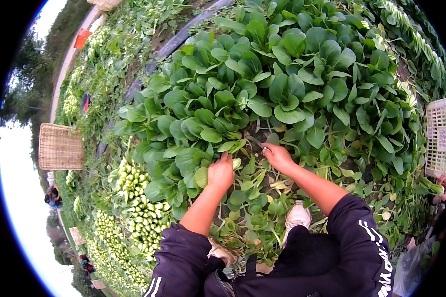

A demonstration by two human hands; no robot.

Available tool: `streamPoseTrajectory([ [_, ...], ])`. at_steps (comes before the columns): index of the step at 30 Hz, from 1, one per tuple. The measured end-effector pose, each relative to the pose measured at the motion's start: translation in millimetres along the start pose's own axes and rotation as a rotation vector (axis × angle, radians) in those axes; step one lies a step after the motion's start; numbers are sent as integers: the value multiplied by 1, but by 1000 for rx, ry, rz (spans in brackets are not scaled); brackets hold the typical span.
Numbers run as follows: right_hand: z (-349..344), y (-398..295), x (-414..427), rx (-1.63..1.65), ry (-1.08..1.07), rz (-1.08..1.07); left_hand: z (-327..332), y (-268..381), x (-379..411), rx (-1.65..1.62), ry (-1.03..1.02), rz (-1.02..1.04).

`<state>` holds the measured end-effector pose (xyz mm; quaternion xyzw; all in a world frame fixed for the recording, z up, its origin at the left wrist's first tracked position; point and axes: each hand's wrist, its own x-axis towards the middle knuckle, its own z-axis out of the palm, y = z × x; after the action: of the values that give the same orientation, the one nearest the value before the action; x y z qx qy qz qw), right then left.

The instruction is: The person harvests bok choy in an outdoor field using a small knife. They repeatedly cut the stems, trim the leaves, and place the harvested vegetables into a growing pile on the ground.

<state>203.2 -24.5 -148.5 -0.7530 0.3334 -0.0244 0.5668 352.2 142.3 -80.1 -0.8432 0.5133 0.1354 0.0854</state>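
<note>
My left hand (221,173) grips a bok choy plant (232,145) low among the leaves; its fingertips are partly hidden by foliage. A pale stem base (237,163) shows just beside those fingers. In my right hand (277,159) is a small knife (254,141), its narrow metal blade pointing left toward the plant's foot. Most of the handle is hidden in the fist. Ahead of both hands stands a dense patch of growing bok choy (288,87). Loose leaves and trimmings (251,202) litter the soil between my shoes.
Cut bok choy (143,208) lie piled at left, stem ends showing. A wicker basket (61,146) stands farther left, near an orange container (82,38). At the right edge, another person's hand (443,187) holds a bok choy below a white plastic crate (441,137). A dark hose (171,45) crosses behind.
</note>
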Motion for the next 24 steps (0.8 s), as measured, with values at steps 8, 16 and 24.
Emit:
streamPoseTrajectory([
  [8, -14, 0, 32, 251, -269, 249, -9, 3, 1, -79, -93, -22],
  [16, -18, -8, 9, 158, -183, 126, -21, 10, -21, -180, 18, -3],
  [24, -39, -79, -82, 1054, -18, 186, -73, 56, -95, -667, -18, 209],
])
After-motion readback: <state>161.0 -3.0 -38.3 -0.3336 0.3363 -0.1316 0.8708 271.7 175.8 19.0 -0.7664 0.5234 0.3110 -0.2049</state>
